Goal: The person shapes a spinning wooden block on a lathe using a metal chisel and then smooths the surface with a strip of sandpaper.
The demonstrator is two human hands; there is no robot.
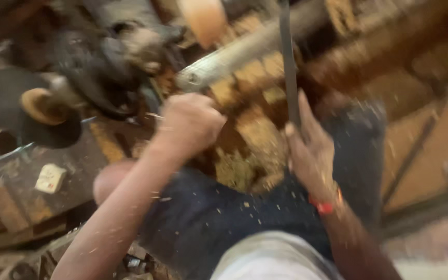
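Two bare hands are closed on tools over a wooden workpiece (255, 78) that lies across the top of the view, just beyond the knees. The left hand (190, 124) is balled into a fist; what it holds is mostly hidden, with only a thin pale tip showing at the thumb side. The right hand (312, 150) is wrapped around the lower end of a long dark shaft (288, 62), perhaps a file or bow rod, held nearly upright and running out of the top of the frame.

A slip is judged the main risk: the whole view is blurred, which suggests quick motion, and the two fists are near each other, so a tool could skid off the wood toward the other hand. Loose wood shavings (245, 166) piled between the hands and scattered on the dark trousers (219, 218) could hide the contact point.

Both forearms are stretched forward from a seated pose, the left one angled in from lower left, the right one bent at a wrist bearing a red band (323, 207). A round dark disc with a tan hub (40, 106) lies well apart at the left.
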